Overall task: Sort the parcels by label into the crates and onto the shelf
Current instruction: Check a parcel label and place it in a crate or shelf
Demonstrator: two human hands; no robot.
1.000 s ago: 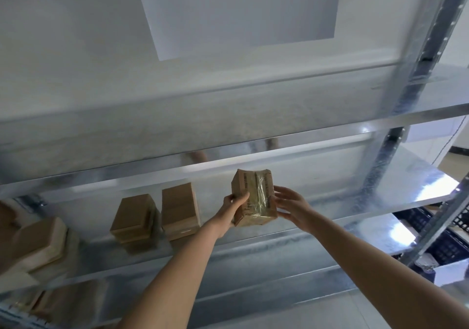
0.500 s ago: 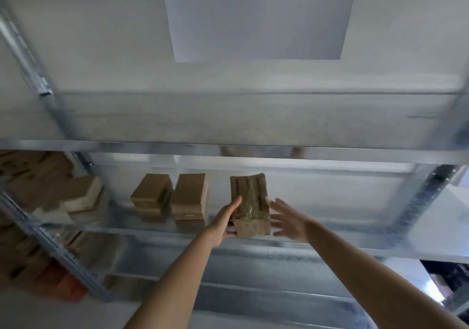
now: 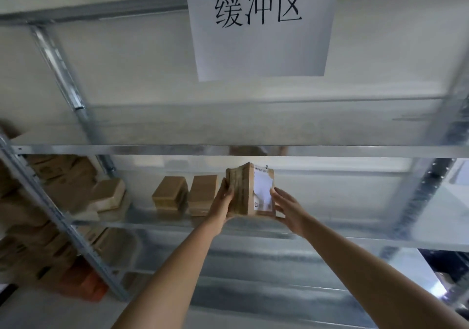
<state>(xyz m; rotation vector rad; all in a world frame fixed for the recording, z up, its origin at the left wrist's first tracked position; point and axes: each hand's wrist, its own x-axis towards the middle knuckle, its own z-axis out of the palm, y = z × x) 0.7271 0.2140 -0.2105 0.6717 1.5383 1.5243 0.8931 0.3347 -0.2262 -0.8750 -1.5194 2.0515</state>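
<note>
A small brown cardboard parcel (image 3: 243, 191) with a white label on its right face stands on end at the front of a galvanized metal shelf (image 3: 330, 229). My left hand (image 3: 223, 201) grips its left side. My right hand (image 3: 285, 208) touches its label face with straight fingers. Just to its left, two similar brown parcels (image 3: 187, 195) stand side by side on the same shelf. A white paper sign (image 3: 261, 24) with three black characters hangs above.
More brown boxes (image 3: 66, 189) fill the neighbouring rack bay on the left, behind a slanted steel upright (image 3: 50, 212). The shelf above (image 3: 228, 148) overhangs the parcel. A dark crate (image 3: 449, 265) shows at lower right. To the right of the parcel the shelf surface is bare.
The parcel has turned so its white label face now shows on the right. The view has tilted up, bringing the sign's characters fully into sight.
</note>
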